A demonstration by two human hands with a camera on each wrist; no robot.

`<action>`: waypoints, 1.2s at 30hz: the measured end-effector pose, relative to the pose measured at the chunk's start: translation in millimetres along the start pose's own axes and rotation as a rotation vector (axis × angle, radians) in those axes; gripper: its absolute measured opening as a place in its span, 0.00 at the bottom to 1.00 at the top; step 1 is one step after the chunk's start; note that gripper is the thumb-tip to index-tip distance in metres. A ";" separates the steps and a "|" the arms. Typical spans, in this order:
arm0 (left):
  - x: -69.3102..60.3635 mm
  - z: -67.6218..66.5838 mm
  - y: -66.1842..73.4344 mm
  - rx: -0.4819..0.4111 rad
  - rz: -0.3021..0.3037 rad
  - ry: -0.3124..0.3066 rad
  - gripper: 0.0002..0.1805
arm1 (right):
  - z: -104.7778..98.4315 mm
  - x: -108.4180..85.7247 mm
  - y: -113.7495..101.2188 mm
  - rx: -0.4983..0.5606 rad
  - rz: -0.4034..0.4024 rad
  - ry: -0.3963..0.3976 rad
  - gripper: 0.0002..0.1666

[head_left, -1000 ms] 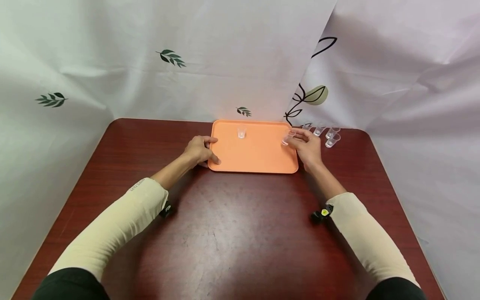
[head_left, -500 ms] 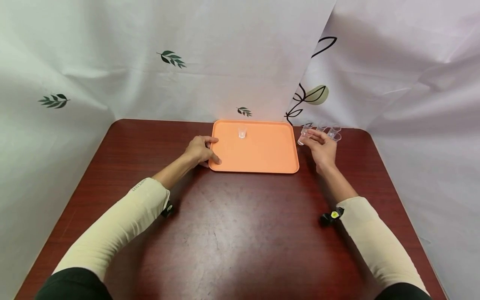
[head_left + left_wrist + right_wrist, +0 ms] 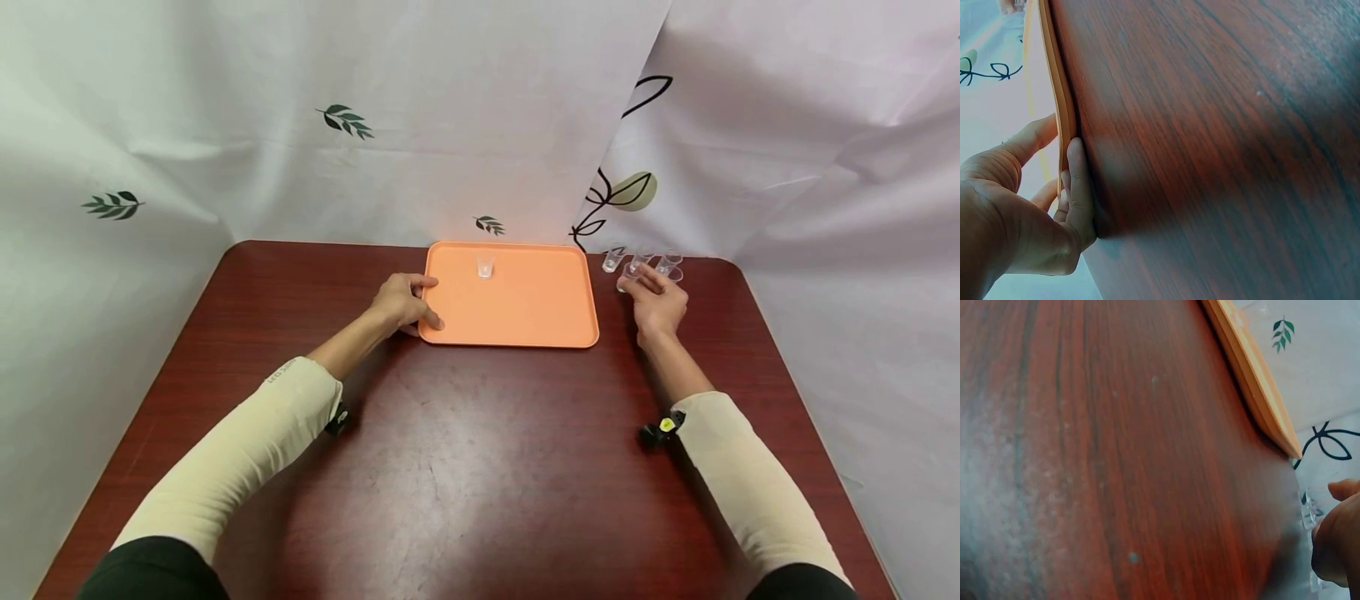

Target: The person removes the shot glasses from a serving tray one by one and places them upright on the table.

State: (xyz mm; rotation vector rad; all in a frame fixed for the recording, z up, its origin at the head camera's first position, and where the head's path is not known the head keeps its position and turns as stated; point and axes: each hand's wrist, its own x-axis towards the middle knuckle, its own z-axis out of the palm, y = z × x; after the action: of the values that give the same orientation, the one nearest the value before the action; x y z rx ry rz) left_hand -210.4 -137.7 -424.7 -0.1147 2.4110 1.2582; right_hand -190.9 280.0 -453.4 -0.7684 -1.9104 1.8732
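An orange tray (image 3: 517, 300) lies at the back of the table, with one small clear plastic cup (image 3: 485, 267) standing on it towards the back left. My left hand (image 3: 401, 302) grips the tray's left edge; the left wrist view shows the thumb over the rim and fingers (image 3: 1079, 187) against its outer side and under it. To the right of the tray, my right hand (image 3: 660, 307) pinches another clear cup (image 3: 624, 282) between thumb and fingertips, close to the table. In the right wrist view most of the right hand (image 3: 1340, 537) is cut off by the frame.
Several more clear cups stand by the right hand, among them one cup (image 3: 613, 259) to its left and one cup (image 3: 668, 262) behind it. A white patterned cloth (image 3: 375, 183) hangs right behind the dark red table (image 3: 480, 458).
The right hand has moved right, off the tray's right side to the group of cups, carrying its cup along. The left hand keeps its grip on the tray.
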 end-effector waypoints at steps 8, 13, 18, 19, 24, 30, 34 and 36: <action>-0.5 -0.2 0.0 -0.004 -0.001 -0.001 0.48 | -2.7 7.9 4.1 0.006 0.015 0.108 0.29; -0.4 -1.0 0.4 -0.003 -0.006 -0.005 0.48 | -5.1 10.9 4.0 0.018 0.028 0.146 0.29; -0.3 -1.6 0.6 -0.004 -0.007 0.002 0.48 | -5.3 12.5 4.6 0.025 0.030 0.176 0.29; -0.4 -1.7 0.6 -0.005 -0.007 0.003 0.48 | -5.2 12.5 4.5 0.024 0.030 0.178 0.30; -0.5 -1.1 0.2 -0.019 0.001 0.010 0.49 | -6.3 11.5 3.3 0.053 0.047 0.158 0.32; 0.2 0.5 -1.1 -0.026 0.005 0.007 0.49 | -13.7 8.8 2.3 0.059 0.065 0.129 0.33; 1.2 1.0 -2.4 -0.025 0.010 0.005 0.49 | -19.4 5.1 0.7 0.101 0.077 0.103 0.34; 1.3 1.0 -2.8 -0.025 0.013 0.006 0.49 | -22.0 2.7 -0.7 0.117 0.085 0.084 0.34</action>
State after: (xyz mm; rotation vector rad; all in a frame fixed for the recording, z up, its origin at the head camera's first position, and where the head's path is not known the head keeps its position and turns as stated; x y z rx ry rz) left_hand -210.6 -138.5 -427.9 -0.1108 2.4056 1.2954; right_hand -179.9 299.2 -451.8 -0.8884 -1.7261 1.9505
